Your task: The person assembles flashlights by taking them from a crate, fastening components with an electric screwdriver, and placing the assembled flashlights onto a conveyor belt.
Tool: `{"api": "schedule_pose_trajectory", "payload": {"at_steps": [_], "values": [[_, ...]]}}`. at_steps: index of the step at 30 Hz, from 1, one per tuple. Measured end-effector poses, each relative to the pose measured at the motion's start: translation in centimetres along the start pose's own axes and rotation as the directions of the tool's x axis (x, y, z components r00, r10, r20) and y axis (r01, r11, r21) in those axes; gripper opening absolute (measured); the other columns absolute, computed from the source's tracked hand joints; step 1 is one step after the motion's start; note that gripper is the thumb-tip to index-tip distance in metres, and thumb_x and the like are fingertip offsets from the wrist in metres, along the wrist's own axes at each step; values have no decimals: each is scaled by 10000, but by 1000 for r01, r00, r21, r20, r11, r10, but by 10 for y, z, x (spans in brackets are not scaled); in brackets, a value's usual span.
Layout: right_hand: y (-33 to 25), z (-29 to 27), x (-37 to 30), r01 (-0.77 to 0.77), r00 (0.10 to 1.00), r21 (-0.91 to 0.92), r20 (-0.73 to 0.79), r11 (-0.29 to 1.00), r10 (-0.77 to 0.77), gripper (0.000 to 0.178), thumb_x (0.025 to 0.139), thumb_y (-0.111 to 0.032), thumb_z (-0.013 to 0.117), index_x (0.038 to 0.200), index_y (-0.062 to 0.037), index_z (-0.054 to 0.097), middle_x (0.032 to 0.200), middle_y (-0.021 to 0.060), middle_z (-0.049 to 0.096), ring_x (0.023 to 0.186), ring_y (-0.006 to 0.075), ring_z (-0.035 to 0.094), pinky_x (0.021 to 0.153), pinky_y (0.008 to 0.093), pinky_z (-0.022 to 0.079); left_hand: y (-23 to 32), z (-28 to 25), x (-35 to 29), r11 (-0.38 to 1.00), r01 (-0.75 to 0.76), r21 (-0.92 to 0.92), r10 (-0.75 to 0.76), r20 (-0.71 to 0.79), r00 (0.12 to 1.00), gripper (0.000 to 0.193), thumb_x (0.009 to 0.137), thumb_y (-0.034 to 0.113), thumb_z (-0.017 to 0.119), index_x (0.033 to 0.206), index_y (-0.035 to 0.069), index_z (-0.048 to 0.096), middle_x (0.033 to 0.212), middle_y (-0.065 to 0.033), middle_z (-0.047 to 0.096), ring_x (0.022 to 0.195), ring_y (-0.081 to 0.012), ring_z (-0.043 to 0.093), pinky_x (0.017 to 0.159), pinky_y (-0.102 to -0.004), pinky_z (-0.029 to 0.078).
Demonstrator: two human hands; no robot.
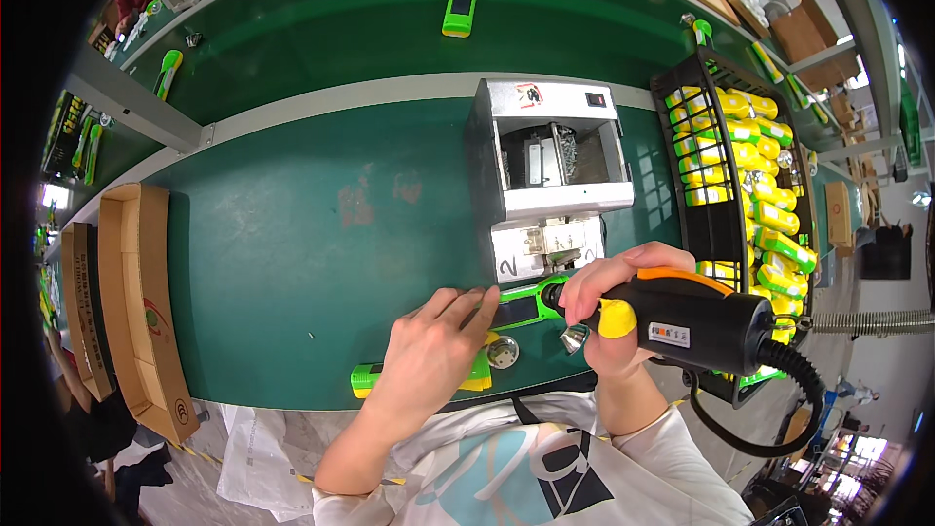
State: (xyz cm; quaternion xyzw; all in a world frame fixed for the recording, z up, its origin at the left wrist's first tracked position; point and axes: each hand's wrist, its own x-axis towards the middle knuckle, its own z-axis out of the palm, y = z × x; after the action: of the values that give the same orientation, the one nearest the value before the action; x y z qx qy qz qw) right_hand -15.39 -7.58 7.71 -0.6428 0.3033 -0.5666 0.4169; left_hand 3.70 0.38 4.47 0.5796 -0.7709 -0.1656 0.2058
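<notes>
My right hand [614,312] grips a black and orange electric screwdriver [706,321], its tip pointing left. A yellow wrap covers one of that hand's fingers. The screwdriver's tip is at the round end of a green housing [521,307] with a dark panel, shaped like a flashlight body. My left hand [438,336] holds this housing down by its other end, fingers pressed together over it. Under that hand lies a second green and yellow housing [366,379], partly hidden. Shiny reflector cups [503,352] are beside both housings, one just below the screwdriver's tip.
A grey screw feeder [557,200] stands just beyond my hands. On the right is a black crate [716,127] filled with yellow and green housings. Open cardboard trays [141,302] stand at the left. Another green housing [463,0] lies on the strip behind. A coiled cable [799,370] hangs from the screwdriver.
</notes>
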Motion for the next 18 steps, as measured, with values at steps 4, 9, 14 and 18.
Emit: {"api": "schedule_pose_trajectory", "payload": {"at_steps": [4,9,14,18], "values": [[8,0,-10,50,997,33,51,998,-52,556,997,-391,752,1210,-85,338,735,77,600,576,179,602,574,355,566,-1,1,0,1000,-9,20,9,1,1000,457,830,125,789,1277,47,737,1149,-12,741,1003,-187,689,708,-353,609],[1,1,-6,88,978,-6,191,996,-85,471,986,-207,757,1192,-88,350,794,103,618,628,193,619,611,364,572,-2,0,-2,1000,-30,-5,30,-7,1000,438,821,76,725,1251,-9,726,1164,-60,734,1018,-191,681,722,-333,617],[2,5,-10,61,980,2,190,998,-60,429,986,-137,735,1190,-79,362,819,109,620,643,196,618,623,356,570,-2,0,-1,999,-36,-14,35,-23,999,435,827,75,727,1255,1,725,1141,-54,731,1016,-189,681,698,-336,610],[4,5,-13,88,979,-30,186,996,-81,401,995,-113,715,1185,-77,364,803,104,607,634,193,608,612,346,563,-2,-1,-1,1000,-18,8,18,-21,1000,462,826,116,769,1279,38,726,1113,-33,723,999,-189,682,687,-350,602]]}}
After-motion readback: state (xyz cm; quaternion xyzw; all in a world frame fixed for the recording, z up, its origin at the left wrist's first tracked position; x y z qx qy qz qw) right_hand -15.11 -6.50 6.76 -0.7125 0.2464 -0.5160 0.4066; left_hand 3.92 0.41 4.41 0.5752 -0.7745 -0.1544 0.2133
